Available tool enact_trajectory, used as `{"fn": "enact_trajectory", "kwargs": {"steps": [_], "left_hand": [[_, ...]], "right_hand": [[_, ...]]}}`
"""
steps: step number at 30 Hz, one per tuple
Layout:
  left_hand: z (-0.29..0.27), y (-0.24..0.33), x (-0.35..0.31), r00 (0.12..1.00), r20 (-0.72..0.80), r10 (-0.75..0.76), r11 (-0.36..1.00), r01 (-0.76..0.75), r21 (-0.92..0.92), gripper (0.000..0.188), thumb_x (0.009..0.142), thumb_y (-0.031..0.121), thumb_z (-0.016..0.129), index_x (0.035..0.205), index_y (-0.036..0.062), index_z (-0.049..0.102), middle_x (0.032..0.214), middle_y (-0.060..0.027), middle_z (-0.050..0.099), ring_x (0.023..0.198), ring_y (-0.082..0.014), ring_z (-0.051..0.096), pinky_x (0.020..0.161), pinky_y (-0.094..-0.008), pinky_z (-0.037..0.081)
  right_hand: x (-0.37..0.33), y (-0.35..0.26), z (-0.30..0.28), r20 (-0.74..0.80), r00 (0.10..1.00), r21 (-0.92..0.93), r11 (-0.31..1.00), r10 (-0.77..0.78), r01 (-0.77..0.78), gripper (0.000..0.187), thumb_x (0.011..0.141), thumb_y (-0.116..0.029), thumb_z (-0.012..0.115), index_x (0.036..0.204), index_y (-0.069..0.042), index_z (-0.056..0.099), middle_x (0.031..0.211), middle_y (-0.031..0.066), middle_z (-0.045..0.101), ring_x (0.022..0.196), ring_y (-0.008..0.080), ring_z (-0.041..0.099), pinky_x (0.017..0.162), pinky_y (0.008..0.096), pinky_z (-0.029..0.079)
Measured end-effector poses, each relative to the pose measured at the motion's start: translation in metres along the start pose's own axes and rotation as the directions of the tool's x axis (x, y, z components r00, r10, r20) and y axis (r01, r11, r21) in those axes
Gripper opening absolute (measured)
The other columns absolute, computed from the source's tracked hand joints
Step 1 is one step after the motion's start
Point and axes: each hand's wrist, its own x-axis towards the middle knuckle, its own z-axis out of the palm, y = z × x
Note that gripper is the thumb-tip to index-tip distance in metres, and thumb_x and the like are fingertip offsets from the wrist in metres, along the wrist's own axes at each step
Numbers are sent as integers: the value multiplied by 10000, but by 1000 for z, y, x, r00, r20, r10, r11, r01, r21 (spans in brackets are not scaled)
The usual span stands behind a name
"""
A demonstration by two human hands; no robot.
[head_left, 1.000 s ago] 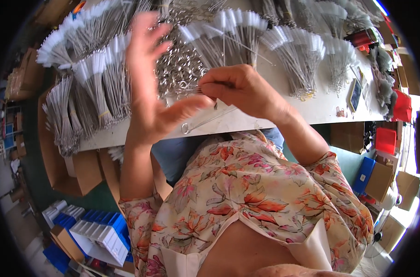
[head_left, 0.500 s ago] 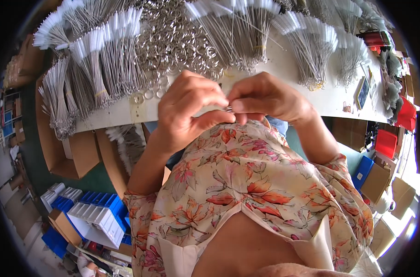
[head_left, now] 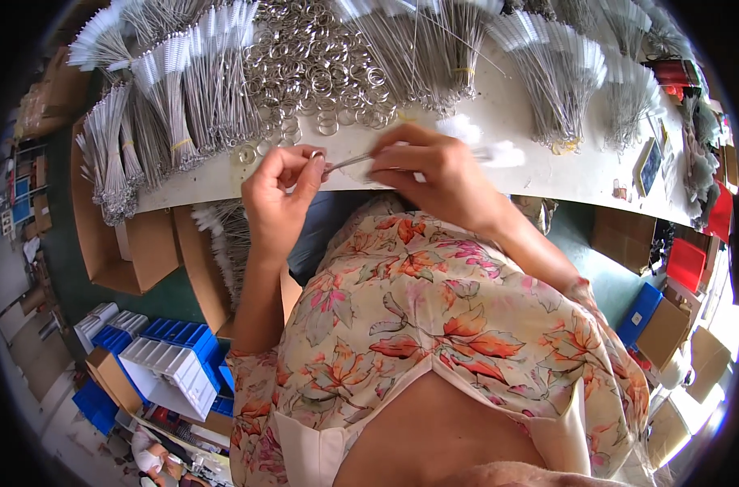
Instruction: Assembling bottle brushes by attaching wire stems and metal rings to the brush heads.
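Note:
My left hand (head_left: 282,183) is closed in a pinch on a small silver metal ring (head_left: 317,154) above the table's near edge. Thin wire stems of cleaning brushes (head_left: 350,163) run from the ring toward my right hand (head_left: 430,170). The right hand's fingers are curled around these stems, slightly blurred. White bristle heads (head_left: 502,153) stick out past its far side. How many brushes are on the ring cannot be made out. Beyond my hands lies a wide heap of loose metal rings (head_left: 313,69), a few scattered nearest my left hand.
Bundles of wire brushes (head_left: 175,105) cover the table's left, with more bundles (head_left: 556,81) at the right. The white table (head_left: 581,183) has a curved-looking near edge. Cardboard boxes (head_left: 130,252) and blue and white bins (head_left: 170,365) stand low at the left.
My hands have moved apart, the left one leftward. Brush stems and bristle heads now show between and beyond them, where earlier both hands met closely over a small metal piece.

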Motion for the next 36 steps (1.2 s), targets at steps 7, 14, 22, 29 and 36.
{"fn": "enact_trajectory", "kwargs": {"steps": [7,14,22,29,36], "left_hand": [[-29,44,36,963,131,236,965,-217,-146,135,831,-30,548,949,-17,613,1001,-130,588,806,-108,594,674,-223,526],[-31,58,54,895,321,309,927,-208,-312,144,800,-61,561,925,-24,622,1022,-156,573,838,-136,597,708,-233,529],[-10,80,57,855,-26,517,829,-508,-234,273,732,-133,579,1002,-133,543,1004,-213,582,855,-237,628,750,-295,540],[-15,93,59,794,-30,608,788,-607,-98,292,733,-140,552,1025,-138,545,1019,-230,578,882,-240,612,773,-297,519],[-17,101,59,834,3,552,834,-552,-20,292,725,-147,519,1015,-144,553,997,-229,591,911,-241,599,799,-303,495]], "right_hand": [[40,-17,-3,57,998,70,998,3,-7,92,771,-127,625,844,-80,654,820,65,625,661,221,608,591,334,468],[41,-26,-29,327,914,474,794,242,-380,133,850,-93,579,913,16,622,817,39,591,618,71,531,485,193,430],[54,-51,-38,95,946,730,625,310,-278,177,829,-196,632,881,-28,653,686,-3,594,522,44,485,469,178,389],[65,-63,-45,-4,975,688,708,221,-158,151,837,-153,612,874,-7,623,670,3,559,480,49,473,412,178,360],[70,-58,-48,-15,982,631,764,190,-138,136,813,-110,639,888,2,627,695,16,588,512,41,491,426,175,382]]}}
